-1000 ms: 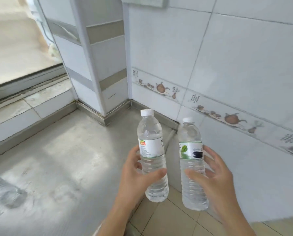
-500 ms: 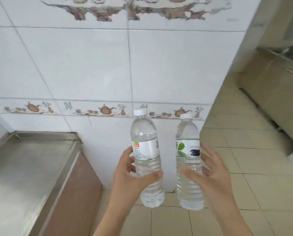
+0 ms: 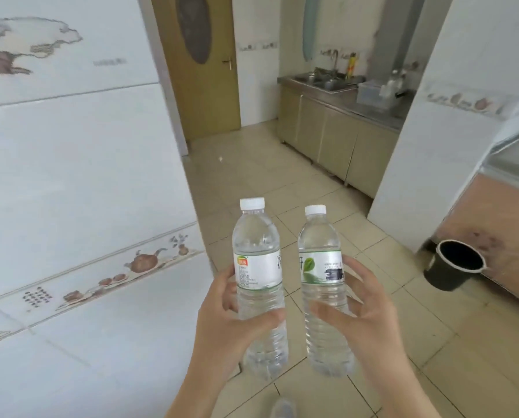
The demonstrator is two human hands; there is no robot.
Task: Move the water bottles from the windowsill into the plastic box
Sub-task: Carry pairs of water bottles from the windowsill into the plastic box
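Observation:
My left hand (image 3: 228, 321) grips a clear water bottle (image 3: 256, 254) with a white cap and an orange-marked label, held upright in front of me. My right hand (image 3: 363, 315) grips a second clear water bottle (image 3: 320, 260) with a white cap and a green-leaf label, also upright, just to the right of the first. Far back on the steel counter stands a clear plastic box (image 3: 373, 93) with a few bottles by it. The windowsill is out of view.
A white tiled wall (image 3: 80, 176) fills the left side. Tiled floor (image 3: 282, 182) runs ahead to a closed door (image 3: 204, 64) and a counter with a sink (image 3: 321, 81). A white pillar (image 3: 433, 131) and a black bucket (image 3: 451, 268) stand at the right.
My view has swung right, away from the windowsill and wall, toward the room with the counter. Both hands still hold their bottles upright in the same way.

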